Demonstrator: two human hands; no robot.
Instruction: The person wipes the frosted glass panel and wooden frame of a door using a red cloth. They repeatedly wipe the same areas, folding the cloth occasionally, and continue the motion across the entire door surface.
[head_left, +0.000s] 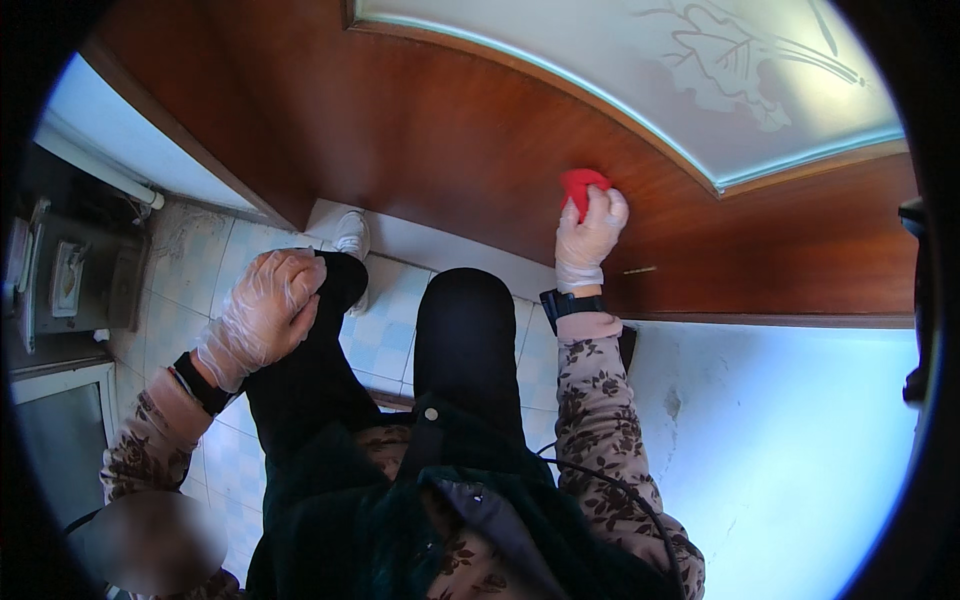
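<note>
My right hand (591, 231), in a clear plastic glove, holds a crumpled red cloth (582, 184) against the reddish-brown wooden door (450, 142). A frosted glass pane (720, 82) with an etched leaf pattern is set in the door above that hand. My left hand (274, 307), gloved in the same thin plastic, rests on my left knee, its fingers lying over the black trousers. It holds nothing that I can see. Both wrists wear a black band.
A white wall (780, 450) stands at the right, and light blue checked floor tiles (390, 300) lie below. To the left are a dark appliance or cabinet (112, 277) and a white pipe (97, 169). A small metal piece (640, 270) sits low on the door.
</note>
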